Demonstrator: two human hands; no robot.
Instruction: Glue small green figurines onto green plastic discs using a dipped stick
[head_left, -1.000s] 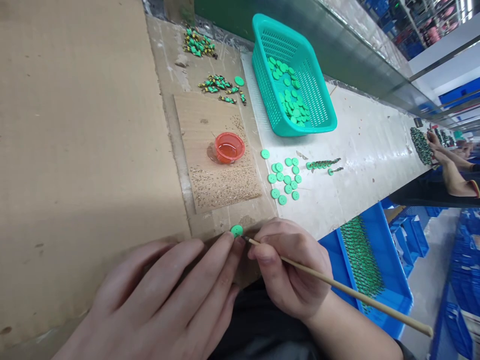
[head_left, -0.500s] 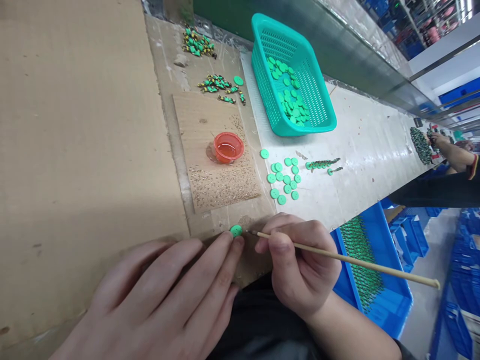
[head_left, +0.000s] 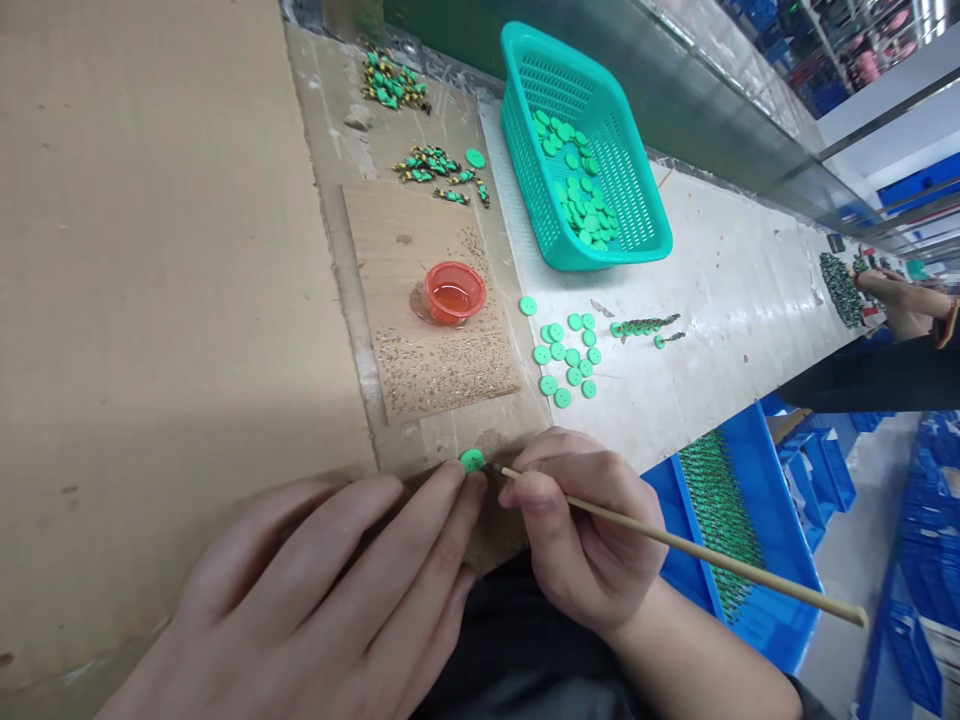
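My left hand (head_left: 322,590) lies at the near edge of the table, its fingertips closed on a small round green disc (head_left: 472,460) with tiny holes, like a button. My right hand (head_left: 589,535) pinches a thin wooden-handled brush (head_left: 720,550). The brush's dark tip touches or nearly touches the disc's right side. Beyond my hands a small red cup (head_left: 455,293) of liquid stands on a speckled piece of cardboard (head_left: 420,225). More green discs (head_left: 574,357) lie loose to the right of it.
A teal basket (head_left: 525,150) holds many green discs. Small green, black and yellow figures (head_left: 427,163) lie in piles behind the cardboard. Discs with twisted pieces (head_left: 645,326) stand to the right. Below the table edge is a blue bin (head_left: 787,590). Another person's arm (head_left: 911,297) shows far right.
My right hand has shifted slightly left, bringing the brush tip up to the disc. The brush handle's far end has dropped lower. My left hand keeps its place.
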